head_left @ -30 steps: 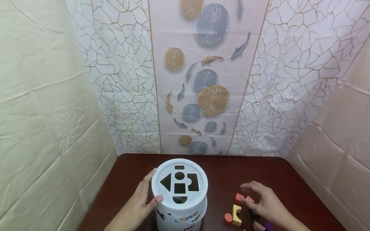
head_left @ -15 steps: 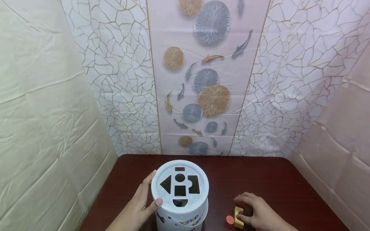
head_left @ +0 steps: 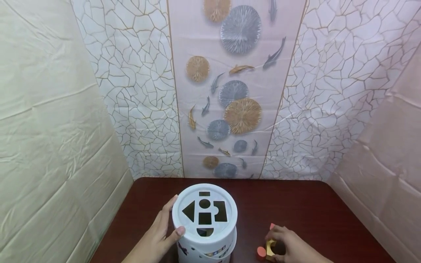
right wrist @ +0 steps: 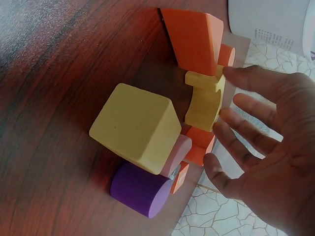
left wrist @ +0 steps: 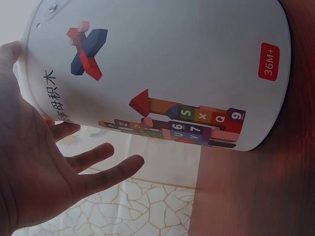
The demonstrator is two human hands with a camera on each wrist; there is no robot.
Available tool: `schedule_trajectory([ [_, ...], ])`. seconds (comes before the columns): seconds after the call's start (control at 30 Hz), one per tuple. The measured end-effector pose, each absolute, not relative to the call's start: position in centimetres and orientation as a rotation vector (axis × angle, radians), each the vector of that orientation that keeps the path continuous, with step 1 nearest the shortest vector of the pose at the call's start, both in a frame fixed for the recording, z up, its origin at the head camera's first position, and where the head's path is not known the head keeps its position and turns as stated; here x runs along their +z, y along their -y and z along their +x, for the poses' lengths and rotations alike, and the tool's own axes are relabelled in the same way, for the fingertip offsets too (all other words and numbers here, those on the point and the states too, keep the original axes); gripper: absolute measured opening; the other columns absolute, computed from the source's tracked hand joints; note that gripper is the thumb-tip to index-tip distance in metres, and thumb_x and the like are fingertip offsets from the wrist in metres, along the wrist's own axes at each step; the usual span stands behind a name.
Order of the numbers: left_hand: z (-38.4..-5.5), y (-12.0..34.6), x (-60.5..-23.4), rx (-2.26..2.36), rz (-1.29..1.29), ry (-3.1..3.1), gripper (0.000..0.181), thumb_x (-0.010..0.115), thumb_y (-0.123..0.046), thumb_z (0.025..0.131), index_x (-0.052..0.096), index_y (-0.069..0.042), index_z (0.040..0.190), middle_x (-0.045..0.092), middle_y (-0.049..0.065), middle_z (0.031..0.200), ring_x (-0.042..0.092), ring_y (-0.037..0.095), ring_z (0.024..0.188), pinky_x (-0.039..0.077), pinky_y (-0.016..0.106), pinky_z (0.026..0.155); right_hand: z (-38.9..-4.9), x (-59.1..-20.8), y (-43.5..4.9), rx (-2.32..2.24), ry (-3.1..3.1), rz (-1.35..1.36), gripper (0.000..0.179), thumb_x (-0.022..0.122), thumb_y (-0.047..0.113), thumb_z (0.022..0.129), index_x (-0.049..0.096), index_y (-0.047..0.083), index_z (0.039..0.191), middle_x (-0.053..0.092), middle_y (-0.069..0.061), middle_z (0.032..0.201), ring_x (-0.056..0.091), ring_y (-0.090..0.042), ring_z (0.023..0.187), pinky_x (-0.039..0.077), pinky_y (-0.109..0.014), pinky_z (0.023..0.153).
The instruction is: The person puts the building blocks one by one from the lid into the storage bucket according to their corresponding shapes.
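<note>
A white bucket (head_left: 207,250) with a shape-cut lid (head_left: 204,228) stands on the dark red table (head_left: 256,204). My left hand (head_left: 158,233) holds its upper side, thumb on the lid's rim and fingers round the left; the left wrist view shows the other fingers spread beside the printed wall. My right hand (head_left: 291,246) is down at a yellow arch block (right wrist: 202,108) right of the bucket, thumb and fingertips at its two ends. Near that hand sit an orange wedge (right wrist: 192,39), an orange-red cylinder (head_left: 261,252) and a red block (right wrist: 199,145).
In the right wrist view, a yellow cube (right wrist: 133,123), a purple rounded block (right wrist: 140,189) and a pink half-round block (right wrist: 178,155) lie close together. Patterned cloth (head_left: 223,109) hangs behind the table, and plain cloth (head_left: 65,146) lines the left side.
My right hand has come down and slightly left from over the red blocks to the yellow arch block, its fingers closing in on the ends. The left hand stays on the bucket.
</note>
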State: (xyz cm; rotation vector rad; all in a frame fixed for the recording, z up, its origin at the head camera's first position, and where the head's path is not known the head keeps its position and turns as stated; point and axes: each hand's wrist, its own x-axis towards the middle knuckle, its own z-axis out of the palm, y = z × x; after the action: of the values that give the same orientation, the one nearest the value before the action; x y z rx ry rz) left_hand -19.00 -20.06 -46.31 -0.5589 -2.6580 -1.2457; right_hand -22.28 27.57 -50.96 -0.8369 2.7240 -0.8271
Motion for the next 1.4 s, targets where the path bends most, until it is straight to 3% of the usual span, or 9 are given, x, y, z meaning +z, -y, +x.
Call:
schedule_trajectory([
  [0.17, -19.0, 20.1, -46.3, -1.252, -0.555, 2.671, 0.092, 0.072, -0.047, 0.106, 0.01, -0.049, 0.174, 0.034, 0.015, 0.177, 0.039, 0.042, 0.159, 0.046, 0.077, 0.114, -22.4, -51.4, -27.8, -0.835, -2.726, -0.936, 0.031, 0.094, 0.022, 0.086, 0.081, 0.02, 0.114, 0.068, 0.003, 0.12, 0.062, -0.01, 0.106, 0.057, -0.028, 0.084],
  [0.37, -18.9, 20.0, -46.4, -1.241, -0.57, 2.651, 0.092, 0.073, -0.046, 0.105, 0.012, -0.047, 0.175, 0.036, 0.017, 0.176, 0.04, 0.043, 0.158, 0.047, 0.076, 0.112, -22.3, -51.6, -27.4, -0.806, -2.758, -0.808, 0.026, 0.092, 0.033, 0.091, 0.081, 0.021, 0.111, 0.067, 0.003, 0.117, 0.058, -0.006, 0.102, 0.055, -0.026, 0.079],
  [0.53, -18.9, 20.0, -46.5, -1.243, -0.588, 2.64, 0.091, 0.073, -0.045, 0.105, 0.014, -0.044, 0.175, 0.037, 0.015, 0.175, 0.041, 0.042, 0.157, 0.047, 0.076, 0.113, -22.2, -52.0, -26.8, -0.771, -2.783, -0.619, 0.017, 0.084, 0.035, 0.099, 0.075, 0.021, 0.1, 0.066, 0.01, 0.089, 0.052, -0.001, 0.074, 0.047, -0.026, 0.062],
  [0.63, -18.8, 19.9, -46.3, -1.252, -0.588, 2.641, 0.091, 0.073, -0.045, 0.105, 0.014, -0.044, 0.175, 0.037, 0.015, 0.175, 0.041, 0.042, 0.158, 0.046, 0.076, 0.113, -22.3, -51.9, -26.6, -0.767, -2.786, -0.565, 0.012, 0.078, 0.029, 0.104, 0.074, 0.018, 0.102, 0.066, 0.012, 0.084, 0.052, 0.0, 0.068, 0.045, -0.028, 0.059],
  [0.73, -18.8, 19.9, -46.2, -1.258, -0.585, 2.644, 0.091, 0.073, -0.045, 0.105, 0.013, -0.046, 0.175, 0.037, 0.015, 0.175, 0.041, 0.042, 0.157, 0.046, 0.077, 0.113, -22.1, -51.3, -26.7, -0.846, -2.697, -0.558, 0.012, 0.079, 0.022, 0.103, 0.076, 0.014, 0.112, 0.071, 0.008, 0.088, 0.057, -0.002, 0.071, 0.048, -0.027, 0.062],
  [0.83, -18.8, 19.9, -46.1, -1.252, -0.583, 2.64, 0.091, 0.073, -0.045, 0.105, 0.014, -0.045, 0.175, 0.037, 0.016, 0.174, 0.041, 0.042, 0.157, 0.047, 0.076, 0.113, -21.8, -50.5, -27.1, -1.003, -2.496, -0.564, 0.028, 0.085, 0.021, 0.097, 0.076, 0.012, 0.122, 0.075, 0.002, 0.093, 0.065, -0.009, 0.077, 0.053, -0.024, 0.066],
  [1.07, -18.8, 20.0, -46.2, -1.235, -0.586, 2.627, 0.091, 0.072, -0.045, 0.105, 0.014, -0.045, 0.175, 0.038, 0.015, 0.174, 0.042, 0.041, 0.157, 0.047, 0.075, 0.113, -21.6, -49.9, -27.7, -1.196, -2.221, -0.606, 0.043, 0.09, 0.018, 0.092, 0.073, 0.006, 0.13, 0.078, -0.004, 0.102, 0.071, -0.015, 0.088, 0.059, -0.023, 0.076],
  [1.23, -19.0, 20.1, -46.5, -1.246, -0.575, 2.634, 0.091, 0.072, -0.045, 0.106, 0.013, -0.047, 0.174, 0.037, 0.015, 0.175, 0.04, 0.042, 0.158, 0.045, 0.077, 0.114, -21.8, -50.5, -27.7, -1.337, -2.079, -0.477, 0.037, 0.085, 0.01, 0.095, 0.073, 0.001, 0.128, 0.077, -0.011, 0.102, 0.07, -0.021, 0.09, 0.059, -0.026, 0.077],
  [1.4, -19.1, 20.1, -47.0, -1.189, -0.592, 2.614, 0.09, 0.071, -0.046, 0.106, 0.013, -0.046, 0.175, 0.038, 0.012, 0.176, 0.042, 0.041, 0.159, 0.048, 0.074, 0.113, -22.1, -51.5, -27.4, -1.461, -1.921, -0.207, 0.026, 0.063, 0.026, 0.106, 0.078, 0.007, 0.115, 0.074, 0.003, 0.086, 0.068, -0.012, 0.08, 0.057, -0.023, 0.074],
])
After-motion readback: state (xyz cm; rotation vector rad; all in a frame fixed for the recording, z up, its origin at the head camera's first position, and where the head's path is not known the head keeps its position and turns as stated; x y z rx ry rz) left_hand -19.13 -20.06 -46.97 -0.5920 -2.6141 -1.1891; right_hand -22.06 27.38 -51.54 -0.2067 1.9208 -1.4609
